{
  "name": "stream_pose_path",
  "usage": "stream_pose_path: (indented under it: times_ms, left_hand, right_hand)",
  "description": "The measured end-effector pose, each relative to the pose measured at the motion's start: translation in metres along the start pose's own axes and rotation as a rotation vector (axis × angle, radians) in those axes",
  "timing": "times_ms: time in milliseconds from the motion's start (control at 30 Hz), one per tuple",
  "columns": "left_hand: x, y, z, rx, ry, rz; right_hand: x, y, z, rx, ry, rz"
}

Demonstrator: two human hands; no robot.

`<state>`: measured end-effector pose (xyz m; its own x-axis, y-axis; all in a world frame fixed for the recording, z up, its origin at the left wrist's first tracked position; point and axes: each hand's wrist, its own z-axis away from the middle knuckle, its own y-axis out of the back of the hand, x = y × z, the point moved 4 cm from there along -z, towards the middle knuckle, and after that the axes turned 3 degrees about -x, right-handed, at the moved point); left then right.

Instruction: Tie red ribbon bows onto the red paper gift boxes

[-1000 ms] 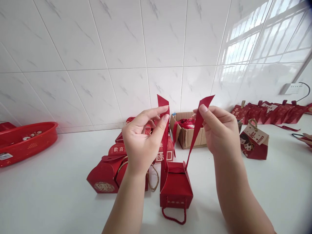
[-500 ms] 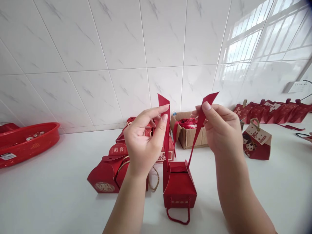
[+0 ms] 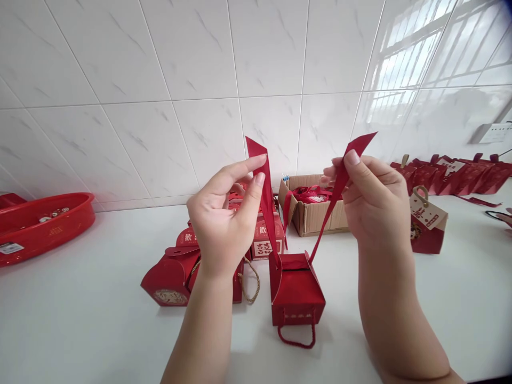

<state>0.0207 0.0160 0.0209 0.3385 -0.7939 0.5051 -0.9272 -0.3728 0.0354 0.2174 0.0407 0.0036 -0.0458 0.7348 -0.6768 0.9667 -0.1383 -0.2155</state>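
Fingers pinch red ribbon, one strand partly hiding the cardboard carton.

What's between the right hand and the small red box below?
In the head view, a red ribbon runs from the right hand to the small red box.

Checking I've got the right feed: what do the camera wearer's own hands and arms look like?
The left hand and right hand are ungloved. Both forearms are bare, with no sleeve, watch or bracelet in view. No rings show on the visible fingers.
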Motion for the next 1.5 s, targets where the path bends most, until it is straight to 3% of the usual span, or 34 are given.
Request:
stream_pose_path:
  times_ms: [300, 533, 833, 933, 1233, 1500]
  left_hand:
    - [-0.007, 0.0, -0.001, 0.015, -0.074, 0.012]
    - [-0.008, -0.009, -0.001, -0.09, -0.073, 0.049]
    - [-0.016, -0.024, 0.001, -0.352, 0.164, 0.283]
    - [-0.019, -0.026, 0.002, -0.386, 0.221, 0.287]
    - [-0.027, -0.026, 0.003, -0.427, 0.309, 0.234]
    - [-0.025, -0.026, 0.003, -0.472, 0.334, 0.198]
  right_hand:
    - [0.003, -0.001, -0.001, -0.019, 0.033, -0.026]
    - [0.003, -0.01, 0.002, -0.102, -0.032, 0.015]
    - [0.014, -0.028, 0.011, -0.521, -0.298, -0.038]
    - [0.016, -0.03, 0.012, -0.6, -0.336, -0.066]
    - [0.016, -0.026, 0.011, -0.695, -0.386, -0.085]
    - [0.018, -0.026, 0.009, -0.595, -0.354, -0.076]
